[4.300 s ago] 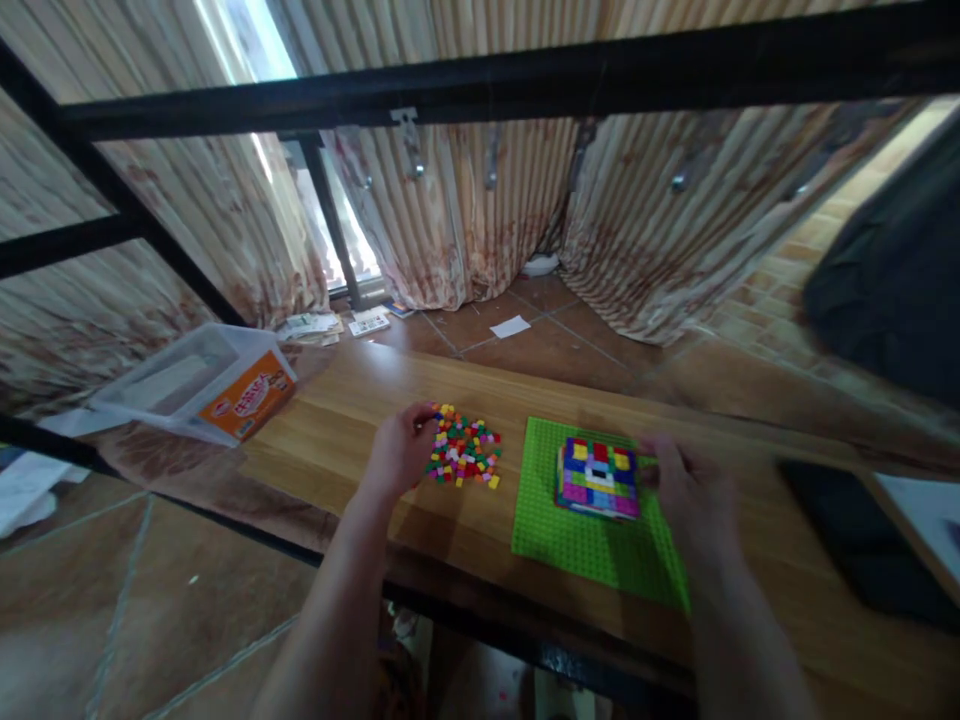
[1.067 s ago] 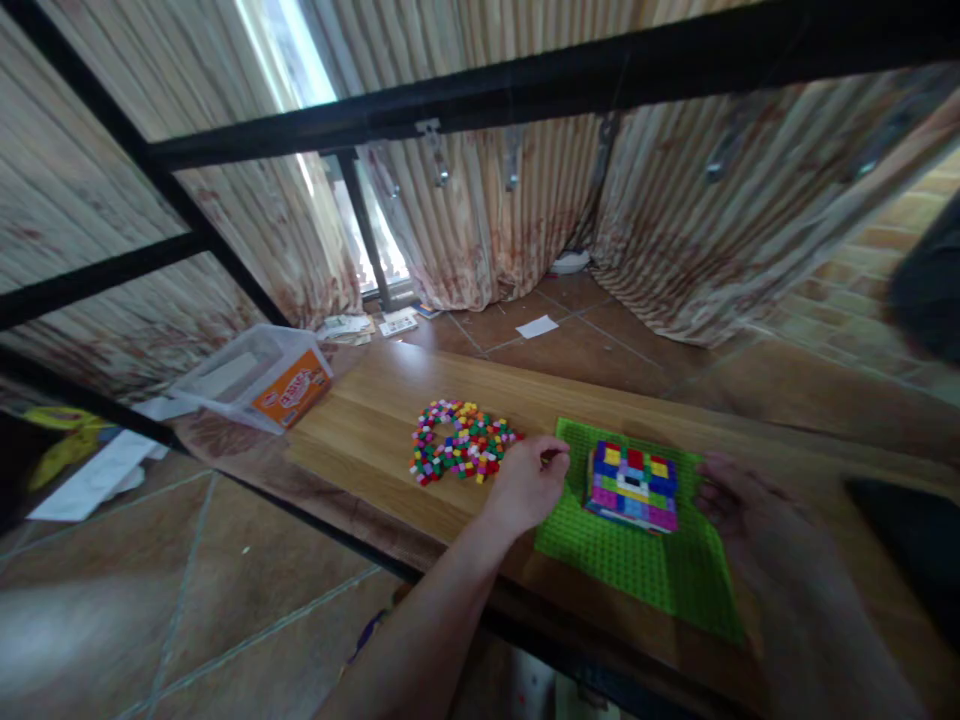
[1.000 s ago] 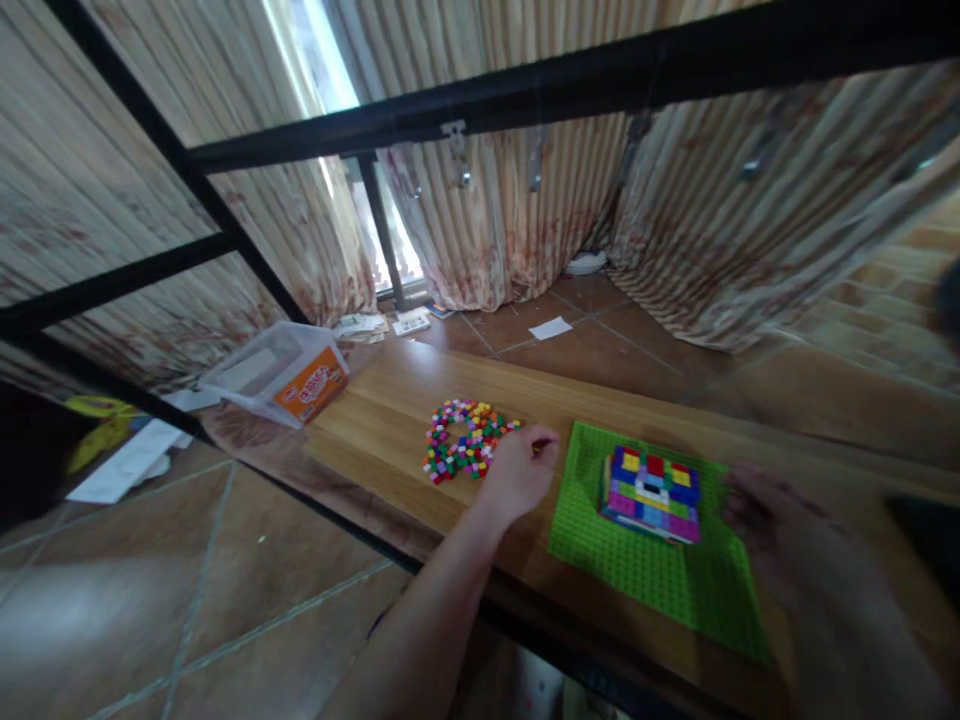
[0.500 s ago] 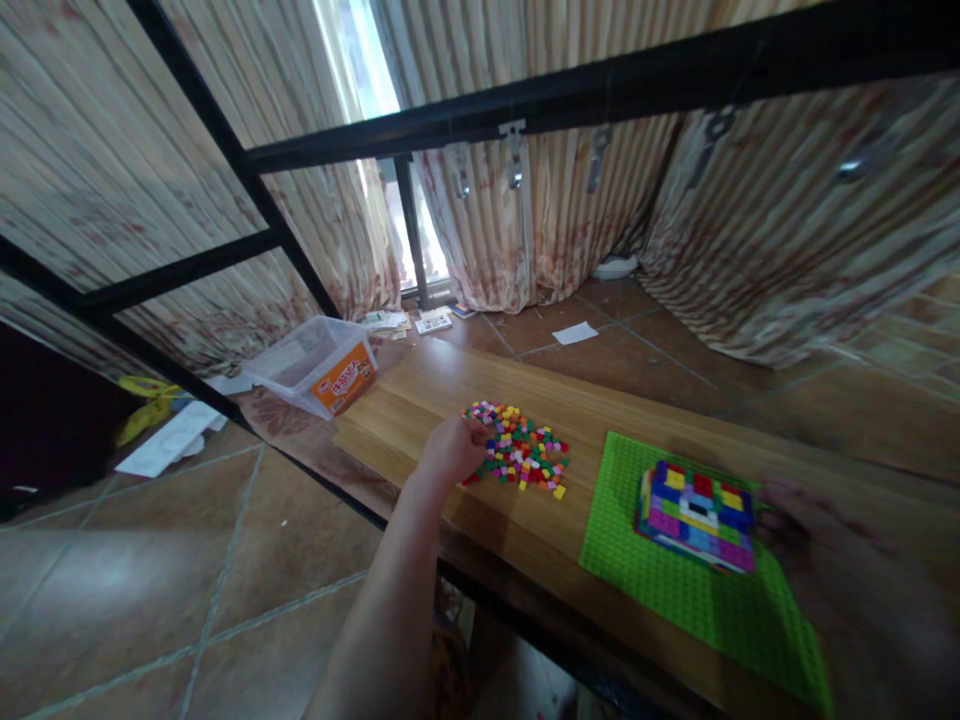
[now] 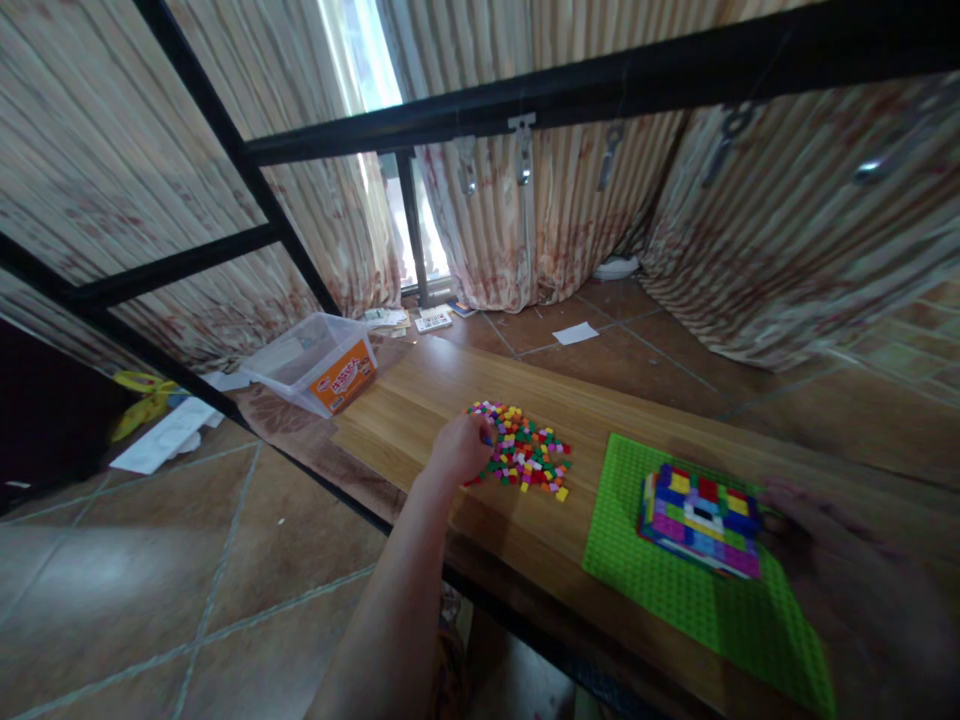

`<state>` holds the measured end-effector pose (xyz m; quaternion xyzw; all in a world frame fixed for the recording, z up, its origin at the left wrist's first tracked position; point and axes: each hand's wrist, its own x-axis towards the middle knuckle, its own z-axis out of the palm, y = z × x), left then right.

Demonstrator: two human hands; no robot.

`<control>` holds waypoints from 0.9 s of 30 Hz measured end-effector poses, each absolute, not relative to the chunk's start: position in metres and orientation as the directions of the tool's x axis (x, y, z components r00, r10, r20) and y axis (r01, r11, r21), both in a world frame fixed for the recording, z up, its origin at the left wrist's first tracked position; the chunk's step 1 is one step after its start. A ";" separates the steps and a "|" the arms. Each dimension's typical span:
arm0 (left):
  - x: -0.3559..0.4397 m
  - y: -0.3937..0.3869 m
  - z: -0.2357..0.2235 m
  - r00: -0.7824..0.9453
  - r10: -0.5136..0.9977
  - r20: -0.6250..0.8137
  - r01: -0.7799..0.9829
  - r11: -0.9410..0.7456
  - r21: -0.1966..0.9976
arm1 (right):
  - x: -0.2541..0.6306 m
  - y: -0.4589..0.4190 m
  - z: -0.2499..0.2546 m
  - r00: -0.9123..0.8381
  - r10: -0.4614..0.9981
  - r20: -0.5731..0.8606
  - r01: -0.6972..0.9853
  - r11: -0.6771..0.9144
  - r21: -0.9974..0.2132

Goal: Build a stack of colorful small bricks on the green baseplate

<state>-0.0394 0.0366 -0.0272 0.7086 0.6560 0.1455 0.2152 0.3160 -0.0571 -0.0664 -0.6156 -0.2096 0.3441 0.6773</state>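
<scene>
Your left hand is at the left side of the loose heap of small multicoloured plastic bricks on the brown wood-grained worktop. Its grip is drawn nearly together and a bit of blue shows there, but whether it is clamped on a brick cannot be told. Your right hand, blurred and shadowed, is by the right end of the rectangular block built of multicoloured bricks; whether that grip touches the block is unclear. The block is on the bright green studded baseplate, right of the heap.

The step in hand looks like picking among the loose bricks. Pinch one by opposite sides, lift it straight up so its neighbours don't scatter, and use only light pressure near the block, so nothing shifts.
</scene>
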 end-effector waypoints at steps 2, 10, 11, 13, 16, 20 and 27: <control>-0.040 0.038 -0.028 0.082 0.995 -0.063 0.856 -0.038 0.516 | 0.313 -0.058 -0.061 0.678 0.708 -0.201 -0.264 -0.020 -0.964; -0.035 0.042 -0.019 -0.013 1.000 -0.024 0.358 0.027 0.933 | 0.313 -0.059 -0.057 0.678 0.662 -0.319 -0.386 -0.049 -0.921; -0.027 0.039 -0.017 -0.010 1.000 -0.025 0.255 0.026 0.967 | 0.313 -0.059 -0.057 0.679 0.666 -0.310 -0.383 -0.040 -0.923; -0.006 0.031 -0.017 0.001 1.000 -0.023 0.105 0.023 0.994 | 0.312 -0.059 -0.058 0.678 0.674 -0.293 -0.375 -0.025 -0.927; 0.040 0.009 -0.025 0.058 0.998 -0.004 0.025 0.003 1.000 | 0.313 -0.059 -0.059 0.676 0.679 -0.285 -0.363 -0.030 -0.931; 0.090 -0.019 -0.036 0.160 0.984 0.077 0.066 -0.089 0.994 | 0.315 -0.058 -0.060 0.683 0.677 -0.273 -0.332 -0.044 -0.942; 0.102 -0.026 -0.035 0.225 0.955 0.192 0.301 -0.255 0.919 | 0.318 -0.063 -0.062 0.702 0.655 -0.281 -0.341 -0.038 -0.939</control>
